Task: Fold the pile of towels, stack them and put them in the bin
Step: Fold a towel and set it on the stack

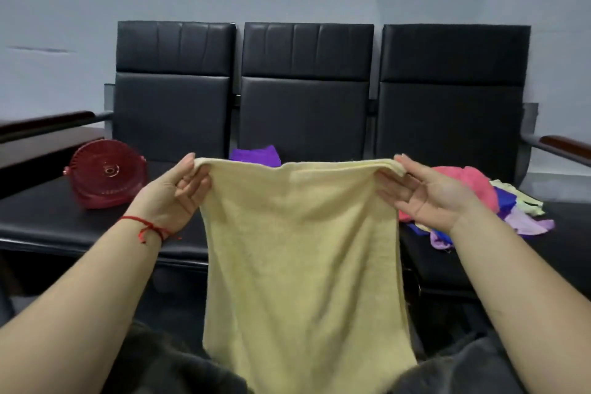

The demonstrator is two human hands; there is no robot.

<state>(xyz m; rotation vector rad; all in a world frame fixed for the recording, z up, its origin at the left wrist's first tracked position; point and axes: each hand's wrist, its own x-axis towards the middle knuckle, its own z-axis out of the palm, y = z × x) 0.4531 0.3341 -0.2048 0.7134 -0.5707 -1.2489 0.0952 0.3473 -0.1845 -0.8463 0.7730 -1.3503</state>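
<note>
A pale yellow towel (pixel 300 253) hangs in front of me, doubled over at its top edge and reaching down to my lap. My left hand (pixel 174 192) pinches its top left corner between thumb and forefinger, the other fingers spread. My right hand (pixel 425 192) pinches the top right corner the same way. A purple towel (pixel 256 155) lies on the middle seat, mostly hidden behind the yellow one. A loose pile of pink, blue, lilac and yellow towels (pixel 499 201) sits on the right seat. No bin is in view.
A black three-seat bench (pixel 303 99) stands against a grey wall. A red round fan (pixel 107 173) lies on the left seat. Wooden armrests (pixel 566 144) stick out at both ends.
</note>
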